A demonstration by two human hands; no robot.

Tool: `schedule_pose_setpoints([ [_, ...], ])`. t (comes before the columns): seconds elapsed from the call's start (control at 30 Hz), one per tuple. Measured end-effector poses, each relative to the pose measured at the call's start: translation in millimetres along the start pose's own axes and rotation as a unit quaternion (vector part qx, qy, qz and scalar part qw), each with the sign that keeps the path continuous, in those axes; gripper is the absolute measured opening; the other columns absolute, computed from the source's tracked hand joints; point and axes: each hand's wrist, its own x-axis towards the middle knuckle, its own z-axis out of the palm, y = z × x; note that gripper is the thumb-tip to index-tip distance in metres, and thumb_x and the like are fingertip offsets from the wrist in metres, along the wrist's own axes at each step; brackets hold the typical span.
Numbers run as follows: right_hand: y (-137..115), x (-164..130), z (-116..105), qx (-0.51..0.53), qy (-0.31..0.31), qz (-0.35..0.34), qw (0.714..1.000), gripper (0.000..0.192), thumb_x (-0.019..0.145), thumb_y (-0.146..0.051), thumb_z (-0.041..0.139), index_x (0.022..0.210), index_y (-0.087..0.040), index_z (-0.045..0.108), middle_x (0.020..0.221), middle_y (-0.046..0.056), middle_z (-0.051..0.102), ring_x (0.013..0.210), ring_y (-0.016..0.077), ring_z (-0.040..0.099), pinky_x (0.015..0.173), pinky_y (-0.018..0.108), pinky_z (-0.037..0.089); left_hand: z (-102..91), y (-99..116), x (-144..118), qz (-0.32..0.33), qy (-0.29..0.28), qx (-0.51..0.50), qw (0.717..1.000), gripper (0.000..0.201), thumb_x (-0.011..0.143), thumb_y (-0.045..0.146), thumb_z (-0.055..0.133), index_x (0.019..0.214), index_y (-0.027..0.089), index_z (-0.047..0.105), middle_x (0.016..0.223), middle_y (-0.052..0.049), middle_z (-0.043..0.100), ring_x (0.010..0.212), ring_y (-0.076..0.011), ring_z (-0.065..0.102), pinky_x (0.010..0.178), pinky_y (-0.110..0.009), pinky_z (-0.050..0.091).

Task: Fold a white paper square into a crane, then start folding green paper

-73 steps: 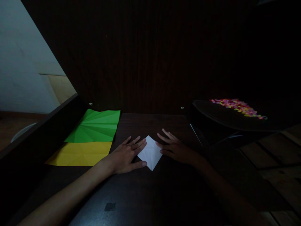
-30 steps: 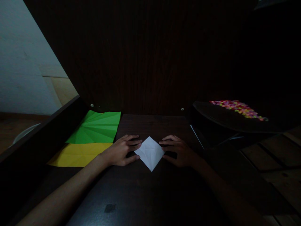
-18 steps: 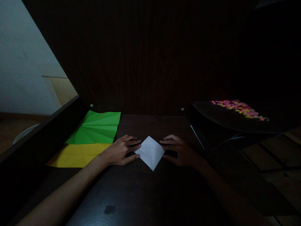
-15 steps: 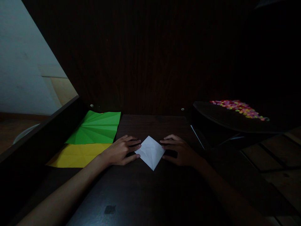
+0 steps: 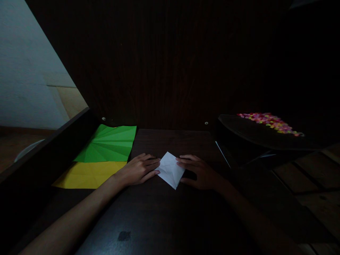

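The right hand (image 5: 198,171) has slid onto the white paper (image 5: 170,170), its tip pointing near-right, left hand (image 5: 138,170) flat beside.

folded paper (image 5: 170,170): white, faint creases
fan-creased sheet (image 5: 108,143): bright green, radiating fold lines
flat sheet (image 5: 89,175): yellow
table (image 5: 164,216): very dark brown wood grain
small pieces (image 5: 269,119): mixed pink, red, yellow, green
wall (image 5: 23,81): pale grey-white

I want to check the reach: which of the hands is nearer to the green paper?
Left. The left hand rests just beside the green paper, at its near right corner. The right hand lies farther away, beyond the white folded paper.
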Motion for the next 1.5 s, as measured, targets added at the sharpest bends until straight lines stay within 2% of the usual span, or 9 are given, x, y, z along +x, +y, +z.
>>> schedule_pose_setpoints([
  [0.17, -6, 1, -3, 0.005, -0.012, 0.009, 1.0, 0.057, 0.086, -0.032, 0.065, 0.139, -0.023, 0.048, 0.138, 0.011, 0.056, 0.128, 0.0307, 0.048, 0.101, 0.054, 0.043, -0.3, 2, 2, 0.004, 0.01, 0.012, 1.0, 0.03, 0.101, 0.03, 0.041, 0.118, 0.016, 0.063, 0.119, -0.01, 0.068, 0.104, -0.0236, 0.062, 0.089, -0.039, 0.049],
  [0.33, -7, 4, 0, 0.008, 0.004, 0.021, 1.0, 0.051, 0.09, -0.032, 0.061, 0.138, -0.02, 0.05, 0.131, 0.013, 0.061, 0.12, 0.0279, 0.053, 0.097, 0.048, 0.047, -1.1, 5, 3, -0.011, -0.001, 0.011, 1.0, 0.033, 0.102, 0.024, 0.038, 0.131, 0.015, 0.052, 0.117, -0.012, 0.067, 0.095, -0.0209, 0.064, 0.084, -0.035, 0.051],
  [0.53, -5, 6, 10, -0.015, 0.017, 0.033, 0.999, 0.051, 0.087, -0.021, 0.058, 0.138, -0.022, 0.049, 0.128, 0.012, 0.062, 0.111, 0.0272, 0.055, 0.091, 0.048, 0.048, 2.1, 10, 4, -0.019, -0.002, 0.022, 1.0, 0.04, 0.097, 0.022, 0.042, 0.136, 0.013, 0.045, 0.112, -0.014, 0.066, 0.097, -0.0239, 0.062, 0.087, -0.039, 0.05],
  [0.67, -5, 6, 16, -0.014, 0.031, 0.039, 0.999, 0.053, 0.085, -0.017, 0.059, 0.137, -0.02, 0.048, 0.128, 0.013, 0.062, 0.109, 0.0273, 0.055, 0.091, 0.048, 0.047, 7.1, 13, 4, -0.054, 0.007, 0.012, 0.998, 0.047, 0.094, 0.022, 0.047, 0.14, 0.014, 0.041, 0.109, -0.013, 0.065, 0.095, -0.0249, 0.061, 0.088, -0.04, 0.05],
  [0.83, -9, 9, 21, 0.018, 0.048, 0.065, 0.997, 0.054, 0.08, -0.009, 0.058, 0.132, -0.018, 0.051, 0.119, 0.012, 0.064, 0.107, 0.0267, 0.054, 0.091, 0.047, 0.047, 10.4, 17, 6, -0.106, 0.007, -0.017, 0.994, 0.05, 0.09, 0.023, 0.053, 0.138, 0.015, 0.043, 0.111, -0.012, 0.065, 0.099, -0.0259, 0.06, 0.091, -0.041, 0.05],
  [1.03, -17, 14, 26, 0.041, 0.07, 0.084, 0.993, 0.053, 0.072, -0.003, 0.054, 0.123, -0.018, 0.055, 0.112, 0.011, 0.064, 0.103, 0.0258, 0.055, 0.09, 0.046, 0.048, 12.3, 21, 8, -0.116, 0.004, -0.039, 0.992, 0.054, 0.087, 0.021, 0.057, 0.138, 0.018, 0.043, 0.122, -0.011, 0.063, 0.106, -0.027, 0.059, 0.096, -0.044, 0.047],
  [1.23, -21, 17, 31, 0.048, 0.084, 0.086, 0.992, 0.052, 0.072, -0.001, 0.05, 0.12, -0.019, 0.057, 0.105, 0.009, 0.065, 0.1, 0.0246, 0.056, 0.088, 0.043, 0.05, 16.6, 26, 9, -0.127, 0.022, -0.053, 0.99, 0.045, 0.088, 0.019, 0.053, 0.133, 0.017, 0.048, 0.117, -0.01, 0.065, 0.102, -0.0256, 0.059, 0.094, -0.043, 0.049],
  [1.4, -21, 17, 33, 0.043, 0.097, 0.092, 0.99, 0.055, 0.074, 0.0, 0.048, 0.124, -0.02, 0.057, 0.113, 0.01, 0.066, 0.105, 0.025, 0.055, 0.091, 0.045, 0.05, 18.2, 29, 11, -0.14, 0.03, -0.049, 0.989, 0.041, 0.086, 0.018, 0.054, 0.127, 0.016, 0.055, 0.104, -0.01, 0.066, 0.098, -0.0264, 0.058, 0.091, -0.044, 0.049],
  [1.5, -21, 17, 35, 0.026, 0.109, 0.109, 0.988, 0.053, 0.076, -0.001, 0.05, 0.124, -0.021, 0.059, 0.111, 0.01, 0.067, 0.107, 0.027, 0.053, 0.09, 0.047, 0.05, 18.3, 30, 12, -0.131, 0.023, -0.042, 0.99, 0.037, 0.087, 0.017, 0.053, 0.123, 0.017, 0.059, 0.1, -0.01, 0.063, 0.095, -0.0263, 0.056, 0.091, -0.045, 0.049],
])
